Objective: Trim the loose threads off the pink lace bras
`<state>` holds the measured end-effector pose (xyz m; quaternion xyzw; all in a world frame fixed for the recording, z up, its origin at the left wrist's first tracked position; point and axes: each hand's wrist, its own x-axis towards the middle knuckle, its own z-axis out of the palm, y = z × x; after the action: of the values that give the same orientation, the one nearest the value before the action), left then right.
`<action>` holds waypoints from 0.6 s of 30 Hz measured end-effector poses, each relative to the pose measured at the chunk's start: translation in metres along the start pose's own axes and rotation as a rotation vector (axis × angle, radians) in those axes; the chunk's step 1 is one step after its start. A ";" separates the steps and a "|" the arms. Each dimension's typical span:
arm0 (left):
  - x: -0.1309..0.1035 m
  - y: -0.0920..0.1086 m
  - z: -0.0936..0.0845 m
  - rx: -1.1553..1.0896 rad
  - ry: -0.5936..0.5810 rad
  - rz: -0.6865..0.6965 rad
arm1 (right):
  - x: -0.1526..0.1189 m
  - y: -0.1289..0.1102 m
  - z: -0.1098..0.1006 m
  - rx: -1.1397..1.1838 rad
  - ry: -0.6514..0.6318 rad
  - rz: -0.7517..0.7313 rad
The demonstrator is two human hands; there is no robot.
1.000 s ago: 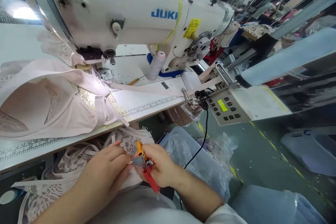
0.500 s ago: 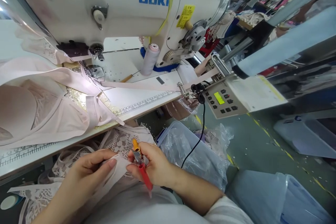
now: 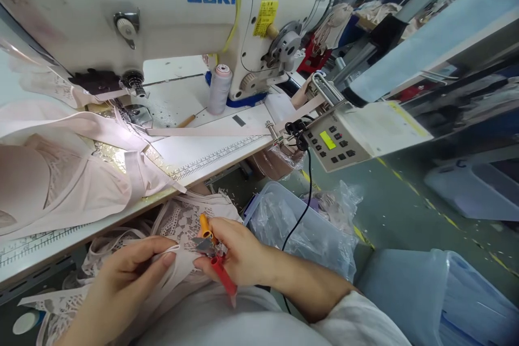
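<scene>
My left hand (image 3: pixel 130 275) pinches the edge of a pale pink fabric piece (image 3: pixel 182 265) between thumb and fingers, over my lap. My right hand (image 3: pixel 239 254) is closed around small thread snips (image 3: pixel 208 246) with an orange end and a red end. The grey blades point left, close to the pinched edge. Beneath both hands lies pale lace fabric (image 3: pixel 184 221). On the machine table, a pale pink bra (image 3: pixel 97 173) lies partly under the sewing head.
A white sewing machine (image 3: pixel 174 21) stands behind the table edge, with a thread cone (image 3: pixel 220 89) and a control box (image 3: pixel 336 140) to its right. Plastic bins (image 3: pixel 405 286) stand on the floor at the right. A black cable (image 3: pixel 302 221) hangs down.
The snips have turned, and their blades now show more clearly beside the fabric. My left hand still pinches the edge. The view has shifted slightly, moving the machine left in the picture.
</scene>
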<state>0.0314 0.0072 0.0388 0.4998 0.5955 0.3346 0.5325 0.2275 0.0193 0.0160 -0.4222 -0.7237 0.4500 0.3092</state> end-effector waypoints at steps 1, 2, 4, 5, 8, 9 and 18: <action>0.000 0.000 0.001 -0.025 -0.006 -0.048 | -0.001 0.000 0.000 0.024 -0.003 0.023; 0.001 -0.001 0.002 -0.063 -0.020 -0.105 | -0.001 0.000 0.000 0.065 -0.008 0.049; 0.003 -0.002 0.003 -0.171 -0.046 -0.216 | -0.002 0.000 0.003 0.163 -0.006 0.099; 0.004 -0.004 0.003 -0.230 -0.050 -0.258 | -0.003 -0.001 0.005 0.202 0.002 0.121; 0.006 -0.007 0.004 -0.349 -0.028 -0.324 | -0.003 -0.004 0.011 0.276 0.013 0.163; 0.006 -0.008 0.004 -0.366 -0.010 -0.331 | -0.002 -0.004 0.012 0.291 0.024 0.161; 0.006 -0.005 0.004 -0.269 -0.009 -0.293 | 0.008 0.017 -0.038 -0.106 -0.507 0.064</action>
<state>0.0346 0.0112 0.0319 0.3334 0.6095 0.3278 0.6402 0.2612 0.0449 0.0162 -0.3343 -0.7869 0.5123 0.0812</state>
